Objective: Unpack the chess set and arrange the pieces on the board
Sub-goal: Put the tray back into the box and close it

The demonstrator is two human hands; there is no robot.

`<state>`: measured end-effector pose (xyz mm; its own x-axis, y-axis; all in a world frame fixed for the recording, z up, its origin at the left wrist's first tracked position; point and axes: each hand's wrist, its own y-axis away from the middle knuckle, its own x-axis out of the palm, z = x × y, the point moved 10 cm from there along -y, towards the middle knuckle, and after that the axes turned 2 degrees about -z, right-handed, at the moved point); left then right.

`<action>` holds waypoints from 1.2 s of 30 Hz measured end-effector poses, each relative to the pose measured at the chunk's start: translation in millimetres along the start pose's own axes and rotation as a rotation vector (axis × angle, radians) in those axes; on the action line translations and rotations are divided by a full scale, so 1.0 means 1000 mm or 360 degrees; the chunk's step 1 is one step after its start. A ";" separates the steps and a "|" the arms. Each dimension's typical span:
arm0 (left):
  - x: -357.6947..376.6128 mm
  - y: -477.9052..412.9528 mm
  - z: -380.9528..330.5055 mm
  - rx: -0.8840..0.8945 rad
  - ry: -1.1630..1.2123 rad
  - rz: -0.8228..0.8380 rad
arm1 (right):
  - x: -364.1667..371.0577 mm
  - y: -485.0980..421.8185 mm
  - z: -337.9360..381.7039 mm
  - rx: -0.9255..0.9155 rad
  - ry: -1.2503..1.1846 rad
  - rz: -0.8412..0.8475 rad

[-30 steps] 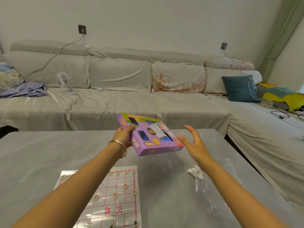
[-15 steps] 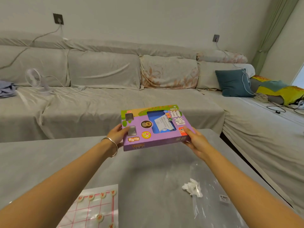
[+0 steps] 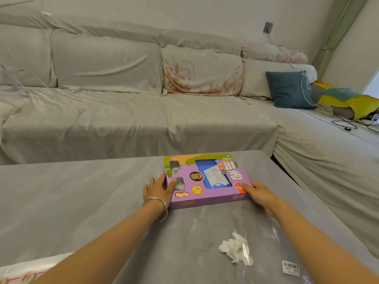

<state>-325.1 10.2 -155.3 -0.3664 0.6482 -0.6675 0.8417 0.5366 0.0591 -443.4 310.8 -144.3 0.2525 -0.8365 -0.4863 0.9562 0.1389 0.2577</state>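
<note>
Box (image 3: pixel 207 198) flat on table (image 3: pixel 82 193) — left hand (image 3: pixel 157 189), right hand (image 3: pixel 258 192) gripping ends.

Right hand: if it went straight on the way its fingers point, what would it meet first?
The box. The right hand grips its near right corner, pointing forward and left into it, so nothing lies between.

chess board (image 3: pixel 18 271) cropped by bottom-left edge and overlapped by left forearm (image 3: pixel 98 244), fan (image 3: pixel 9 78) cut at left edge, blurred, barcode label (image 3: pixel 290 267) print unreadable
</note>
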 end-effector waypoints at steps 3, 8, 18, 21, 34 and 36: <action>0.000 -0.001 -0.003 -0.0011 -0.0038 -0.0069 | -0.001 -0.014 -0.008 0.0001 -0.0008 -0.0052; 0.003 -0.009 -0.002 -0.0056 -0.0049 -0.0048 | -0.008 -0.015 0.002 -0.0043 0.0096 -0.0117; -0.030 0.124 -0.086 0.0629 0.0607 -0.0257 | -0.069 0.147 -0.012 -0.0234 0.0289 0.0213; 0.035 0.162 -0.085 0.0466 0.0414 0.0483 | -0.060 0.181 -0.052 -0.0209 0.0720 0.0234; 0.085 0.253 -0.098 -0.0186 0.0957 0.0860 | -0.001 0.249 -0.051 -0.0261 0.0108 0.0216; 0.083 0.259 -0.098 -0.0314 0.1178 0.0813 | 0.007 0.252 -0.035 -0.0320 -0.0173 0.0227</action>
<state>-176.5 255.5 -122.8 -0.1859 0.9757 0.1157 0.9131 0.1281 0.3871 -195.0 358.7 -112.3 0.3800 -0.8514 -0.3615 0.9249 0.3531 0.1408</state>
